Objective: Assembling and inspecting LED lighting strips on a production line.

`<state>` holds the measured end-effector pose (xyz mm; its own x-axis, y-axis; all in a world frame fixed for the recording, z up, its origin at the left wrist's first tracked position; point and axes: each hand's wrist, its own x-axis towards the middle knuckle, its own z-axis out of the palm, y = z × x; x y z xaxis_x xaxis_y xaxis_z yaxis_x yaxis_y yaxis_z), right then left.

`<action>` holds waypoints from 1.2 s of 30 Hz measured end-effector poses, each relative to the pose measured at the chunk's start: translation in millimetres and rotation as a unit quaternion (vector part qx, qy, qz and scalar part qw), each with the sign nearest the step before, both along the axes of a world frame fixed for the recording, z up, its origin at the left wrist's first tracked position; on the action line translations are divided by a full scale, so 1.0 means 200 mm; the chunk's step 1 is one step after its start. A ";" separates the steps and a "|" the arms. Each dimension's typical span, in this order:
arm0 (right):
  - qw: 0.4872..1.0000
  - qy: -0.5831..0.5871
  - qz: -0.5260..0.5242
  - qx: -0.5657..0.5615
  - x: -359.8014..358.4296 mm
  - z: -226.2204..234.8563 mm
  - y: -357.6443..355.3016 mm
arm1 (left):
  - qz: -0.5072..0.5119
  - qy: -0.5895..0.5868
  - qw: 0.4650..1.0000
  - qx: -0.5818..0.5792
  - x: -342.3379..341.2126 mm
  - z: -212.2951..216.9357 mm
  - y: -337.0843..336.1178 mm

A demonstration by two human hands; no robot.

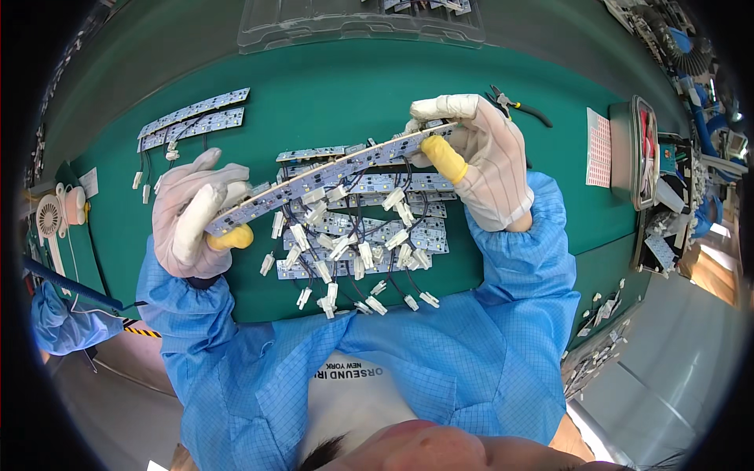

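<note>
A long, narrow LED circuit board strip (330,174) is held up at a slant, its right end higher in the picture. My left hand (203,208), in a white glove with a yellow thumb tip, grips its lower left end. My right hand (479,157), gloved the same way, pinches the upper right end between thumb and fingers. Beneath the strip lies a pile of similar LED boards (377,228). Dark wires with white plug connectors (365,255) spill from the pile toward me. The held strip hides part of the pile.
Two more LED strips (192,118) with wires lie at the far left of the green mat (330,78). Cutting pliers (518,106) rest beyond my right hand. A clear plastic tray (361,35) stands at the back. Rightward are a label sheet (598,147) and a metal box (635,153).
</note>
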<state>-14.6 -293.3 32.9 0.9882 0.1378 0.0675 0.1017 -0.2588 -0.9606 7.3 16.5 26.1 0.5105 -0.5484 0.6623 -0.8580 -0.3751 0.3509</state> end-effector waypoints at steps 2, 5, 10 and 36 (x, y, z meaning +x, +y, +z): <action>0.999 -0.034 0.027 0.020 0.01 -0.01 -0.01 | -0.005 0.015 1.000 -0.017 0.01 0.00 -0.01; 0.984 -0.017 0.056 0.166 0.01 -0.02 -0.01 | 0.017 0.053 0.997 -0.046 0.03 -0.04 0.00; 0.982 0.073 0.018 0.174 -0.02 0.05 0.02 | 0.125 0.178 0.971 -0.103 -0.01 -0.05 -0.01; 0.978 0.031 -0.014 0.206 -0.03 0.02 -0.01 | -0.003 0.376 0.882 -0.284 -0.04 -0.05 -0.01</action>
